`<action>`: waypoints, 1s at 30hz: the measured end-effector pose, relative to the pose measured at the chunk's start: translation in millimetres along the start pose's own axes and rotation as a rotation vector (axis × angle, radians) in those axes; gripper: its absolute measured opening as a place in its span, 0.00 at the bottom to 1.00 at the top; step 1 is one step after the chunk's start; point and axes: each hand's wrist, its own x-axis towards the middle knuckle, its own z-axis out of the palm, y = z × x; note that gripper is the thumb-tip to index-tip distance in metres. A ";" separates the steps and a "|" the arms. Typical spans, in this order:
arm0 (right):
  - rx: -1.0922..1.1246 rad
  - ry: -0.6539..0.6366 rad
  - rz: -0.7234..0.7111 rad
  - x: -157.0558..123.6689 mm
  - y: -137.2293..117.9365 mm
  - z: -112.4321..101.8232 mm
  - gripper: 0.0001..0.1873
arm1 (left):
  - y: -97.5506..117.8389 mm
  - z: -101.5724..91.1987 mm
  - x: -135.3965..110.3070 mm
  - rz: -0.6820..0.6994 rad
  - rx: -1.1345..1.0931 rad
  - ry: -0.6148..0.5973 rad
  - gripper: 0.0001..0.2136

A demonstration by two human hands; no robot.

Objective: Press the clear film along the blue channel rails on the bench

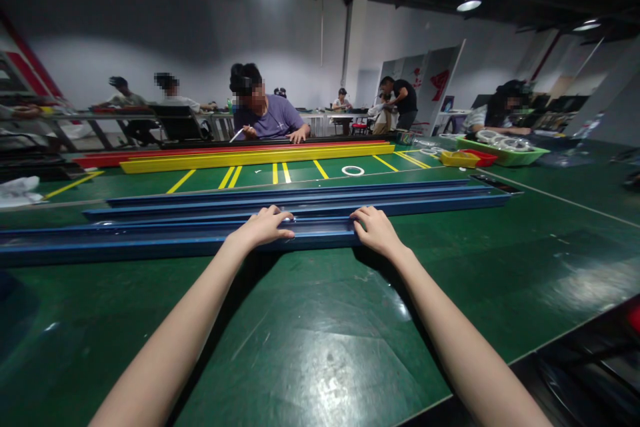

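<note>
Several long blue metal rails lie side by side across the green table (320,320). My left hand (263,227) rests on the nearest blue rail (150,245), fingers curled over its top edge. My right hand (374,230) grips the right end of that same rail, fingers bent over its far edge. A second blue rail (310,205) lies just behind the hands, and a third (300,192) beyond it.
Yellow (250,159) and red (150,155) rails lie further back. A person in a purple shirt (270,121) sits across the table. Green (505,153), yellow (459,159) and red (481,156) trays stand at the back right. A white ring (353,171) lies mid-table. White cloth (17,190) sits left.
</note>
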 end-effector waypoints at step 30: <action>0.025 0.002 0.041 1.6 -4.7 -2.8 0.14 | 16.7 8.4 0.8 0.038 0.007 0.030 0.21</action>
